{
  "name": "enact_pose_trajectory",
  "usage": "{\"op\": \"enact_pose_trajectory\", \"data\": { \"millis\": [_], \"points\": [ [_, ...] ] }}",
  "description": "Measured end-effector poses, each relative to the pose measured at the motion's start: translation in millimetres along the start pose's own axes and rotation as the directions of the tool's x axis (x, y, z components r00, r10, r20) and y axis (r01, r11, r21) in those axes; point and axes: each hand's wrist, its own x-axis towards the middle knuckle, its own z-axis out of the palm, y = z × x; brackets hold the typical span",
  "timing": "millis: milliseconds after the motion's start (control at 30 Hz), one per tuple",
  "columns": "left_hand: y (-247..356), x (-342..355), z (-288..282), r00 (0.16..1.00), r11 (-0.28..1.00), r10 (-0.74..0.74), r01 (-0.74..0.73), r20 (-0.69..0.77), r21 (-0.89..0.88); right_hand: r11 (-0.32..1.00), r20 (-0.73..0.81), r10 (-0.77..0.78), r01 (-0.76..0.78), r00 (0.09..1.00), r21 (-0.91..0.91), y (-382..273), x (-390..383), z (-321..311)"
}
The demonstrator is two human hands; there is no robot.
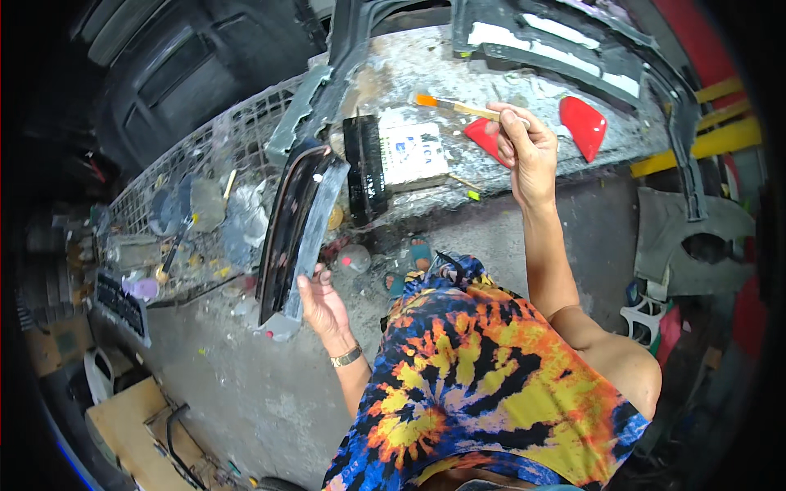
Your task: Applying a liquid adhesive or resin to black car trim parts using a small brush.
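Observation:
My right hand (528,147) is raised over the workbench, its fingers pinched round the handle of a paintbrush (463,107). The brush points left and has orange bristles. Lower down, my left hand (326,304), a watch at its wrist, grips the near end of a long curved car part (322,214). That piece is black and hollow inside, with a grey edge strip, and stands tilted off the bench's left side. Just beyond my right hand lie one red panel (486,137), partly hidden by the fingers, and a second red panel (584,128).
The workbench (401,65) is spattered with paint. A black ribbed part (365,168) lies on it beside a white printed sheet (412,153). Large grey frames (565,61) stand at the back. A wire-mesh rack (221,139) with scraps is at left, yellow bars (696,151) at right.

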Motion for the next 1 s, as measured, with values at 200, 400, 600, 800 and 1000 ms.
{"op": "enact_pose_trajectory", "data": {
  "millis": [200,400,600,800,1000],
  "points": [
    [-84,5,63,0.985,0.985,-0.170,0.170,-0.002,-0.033,0.998,-0.132,-0.025,0.017,0.991,-0.060,-19,-4,-48],
    [-176,-9,101,0.951,0.949,-0.298,0.285,-0.084,-0.138,0.998,-0.042,-0.022,0.019,0.999,-0.061,-18,33,-101],
    [-291,-12,107,0.961,0.934,-0.264,0.234,-0.078,-0.270,0.994,0.090,0.099,-0.093,0.991,-0.066,-19,87,-170],
    [-348,-5,114,0.950,0.935,-0.224,0.146,-0.219,-0.324,0.969,0.194,0.208,-0.174,0.959,-0.177,-21,124,-220],
    [-361,5,99,0.930,0.964,-0.164,0.080,-0.330,-0.254,0.948,0.288,0.295,-0.240,0.911,-0.211,-3,138,-231]
  ]
}}
